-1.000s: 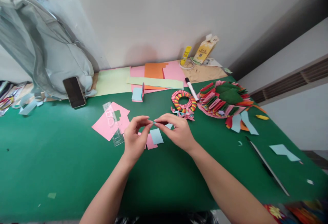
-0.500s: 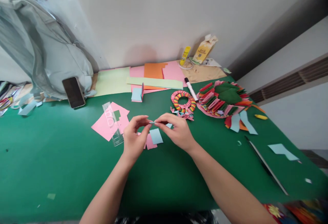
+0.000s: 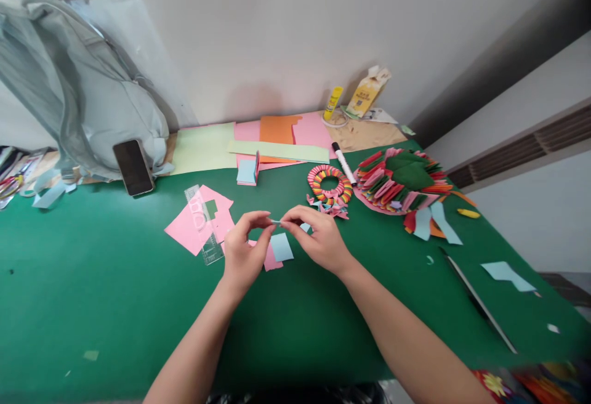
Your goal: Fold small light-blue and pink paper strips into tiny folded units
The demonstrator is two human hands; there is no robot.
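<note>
Between the fingertips of both hands is a small folded piece of light blue paper (image 3: pixel 276 222), seen almost edge-on and mostly hidden. My left hand (image 3: pixel 244 244) pinches its left end, my right hand (image 3: pixel 321 238) its right end. Below them on the table lie a light blue paper square (image 3: pixel 281 247) and a pink piece of paper (image 3: pixel 273 261). To the left, a clear plastic ruler (image 3: pixel 210 247) rests across pink paper sheets (image 3: pixel 184 230). Beyond my right hand sit rings of folded pink, yellow and red paper (image 3: pixel 318 176), with small folded pieces (image 3: pixel 339 210) beside them.
A stack of blue and pink squares (image 3: pixel 246 172) stands behind the hands. Coloured sheets (image 3: pixel 203 145), a marker (image 3: pixel 344 162), a glue stick (image 3: pixel 332 103) and a carton (image 3: pixel 367 93) line the back. At right are a layered paper piece (image 3: pixel 401 179) and a long thin blade-like tool (image 3: pixel 478 299). A phone (image 3: pixel 133 167) leans against a backpack (image 3: pixel 101 90).
Both hands keep their pinch on the blue paper, with only a very slight shift of the fingers. The view has moved a little; the things on the table stay put.
</note>
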